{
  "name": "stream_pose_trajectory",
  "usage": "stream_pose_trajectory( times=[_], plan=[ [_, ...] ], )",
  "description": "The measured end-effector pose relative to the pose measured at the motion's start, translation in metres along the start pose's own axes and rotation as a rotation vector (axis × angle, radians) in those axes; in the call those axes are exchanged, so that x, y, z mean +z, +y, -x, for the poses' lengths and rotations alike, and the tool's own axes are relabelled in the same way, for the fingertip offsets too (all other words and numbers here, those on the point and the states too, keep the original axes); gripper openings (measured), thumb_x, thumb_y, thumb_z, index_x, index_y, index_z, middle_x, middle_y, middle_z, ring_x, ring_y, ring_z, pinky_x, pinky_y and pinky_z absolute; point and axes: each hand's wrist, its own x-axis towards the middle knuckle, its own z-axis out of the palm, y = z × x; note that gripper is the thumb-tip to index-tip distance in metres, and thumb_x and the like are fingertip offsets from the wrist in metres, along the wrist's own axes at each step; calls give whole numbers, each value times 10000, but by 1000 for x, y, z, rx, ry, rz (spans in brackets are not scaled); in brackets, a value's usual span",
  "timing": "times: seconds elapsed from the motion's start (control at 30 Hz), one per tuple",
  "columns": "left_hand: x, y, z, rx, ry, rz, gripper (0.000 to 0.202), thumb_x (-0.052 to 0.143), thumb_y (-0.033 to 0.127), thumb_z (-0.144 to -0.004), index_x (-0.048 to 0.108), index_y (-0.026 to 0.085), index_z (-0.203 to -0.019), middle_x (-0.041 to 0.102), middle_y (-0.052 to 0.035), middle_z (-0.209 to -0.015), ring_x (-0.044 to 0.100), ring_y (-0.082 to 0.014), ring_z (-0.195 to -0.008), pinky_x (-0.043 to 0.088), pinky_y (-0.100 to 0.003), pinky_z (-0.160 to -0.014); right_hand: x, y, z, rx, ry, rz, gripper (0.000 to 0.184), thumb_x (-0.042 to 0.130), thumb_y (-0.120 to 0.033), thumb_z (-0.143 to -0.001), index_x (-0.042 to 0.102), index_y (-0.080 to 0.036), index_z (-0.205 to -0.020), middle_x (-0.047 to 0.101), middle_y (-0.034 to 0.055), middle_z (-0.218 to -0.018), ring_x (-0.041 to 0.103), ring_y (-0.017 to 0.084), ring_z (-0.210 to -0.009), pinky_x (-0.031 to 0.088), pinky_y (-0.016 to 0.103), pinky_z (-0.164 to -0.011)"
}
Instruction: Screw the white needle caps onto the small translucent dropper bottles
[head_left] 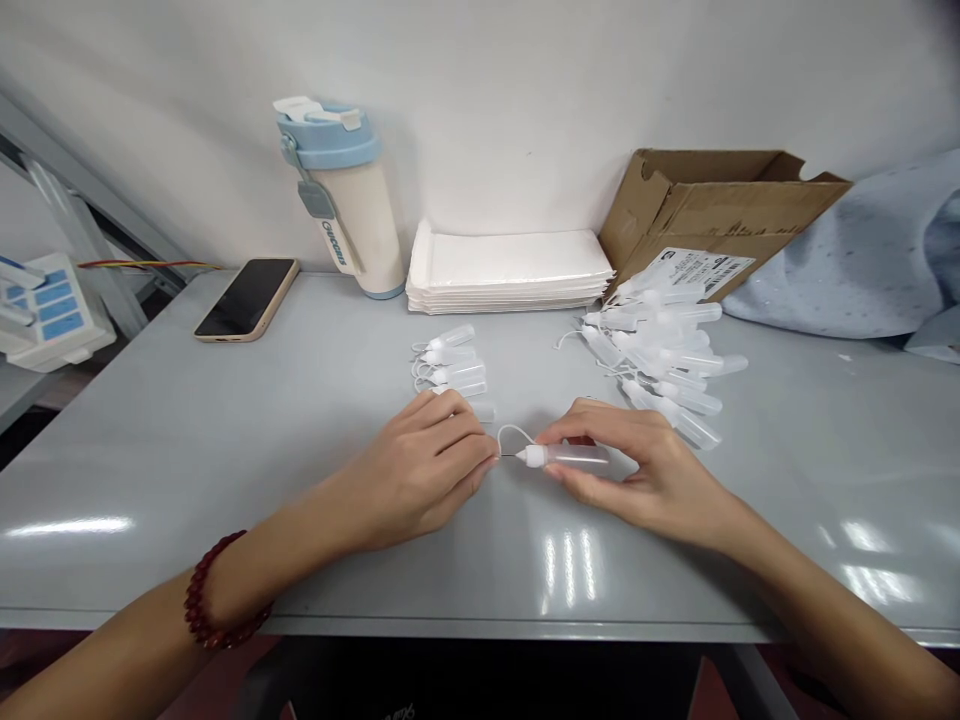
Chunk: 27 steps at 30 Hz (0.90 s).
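The right hand [637, 470] is gripping a small translucent plastic dropper bottle with a white needle-tip cap [570, 456], fingers clamped on its body, lying level just above the grey table [225, 450]. The left hand [427, 470] is pinching the needle end, fingertips together. A small row of identical bottles [454, 368] is lying behind the left hand; a larger pile [664, 350] is lying behind the right.

Front centre of the table [225, 450]: left hand [424, 470] and right hand [637, 465], one bottle [570, 456] lying between them, in the right fingers [577, 425]. Small group of bottles [450, 365] just behind left hand. Bigger pile of bottles [667, 355] behind right hand. Back row along the wall, left to right: phone [246, 298], tumbler [345, 195], stack of pads [510, 268], cardboard box [712, 215] behind the pile, cloth [862, 255] far right.
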Motion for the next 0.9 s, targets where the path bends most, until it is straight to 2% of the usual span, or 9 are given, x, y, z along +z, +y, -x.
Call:
stream_pose_trajectory(
  times=[0.43,0.67,0.8,0.9],
  plan=[
    [2,1,-2,30,20,-13,81,535,81,-858,610,103,-878,628,-64,-784,474,-185,-789,428,-333,-692,3,4,1,-42,-5,-1,123,607,-199,-835,643,-168,-948,656,7,-811,588,99,-716,444,215,-653],
    [5,2,0,45,23,-8,92,535,55,-846,610,88,-887,622,-74,-786,478,-190,-790,439,-347,-702,8,4,3,16,-39,-39,112,591,-210,-850,629,-162,-944,673,4,-839,611,93,-745,447,198,-677],
    [6,3,0,52,21,-1,98,533,51,-845,612,88,-891,619,-74,-778,475,-189,-776,439,-344,-684,12,4,4,73,-49,-55,86,572,-211,-852,608,-162,-913,672,-3,-802,599,91,-683,436,191,-601],
    [6,4,0,52,38,0,98,533,51,-844,615,85,-886,619,-77,-772,475,-190,-771,442,-343,-671,15,5,4,72,-45,-32,59,568,-204,-838,579,-161,-877,620,-23,-703,534,81,-584,410,190,-539]
  ],
)
